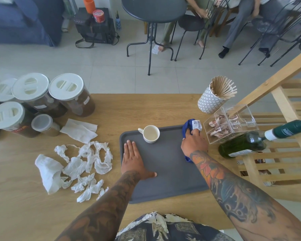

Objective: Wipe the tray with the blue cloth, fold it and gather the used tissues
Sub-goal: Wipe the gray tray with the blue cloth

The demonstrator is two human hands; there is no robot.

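Note:
A dark grey tray (165, 181) lies on the wooden table in front of me. My left hand (134, 160) rests flat and spread on its left part, holding nothing. My right hand (194, 142) presses a bunched blue cloth (188, 126) with a white label onto the tray's far right corner; a bit of cloth also shows under my wrist. A white cup (151, 133) stands on the tray's far edge. Several crumpled white tissues (83, 164) lie scattered on the table left of the tray.
Several lidded jars (42, 100) stand at the far left, with a flat napkin (80, 130) beside them. At right are a patterned cup of wooden sticks (214, 96), a clear plastic box (229, 124), a green bottle (245, 145) and a wooden rack (276, 153). People sit beyond.

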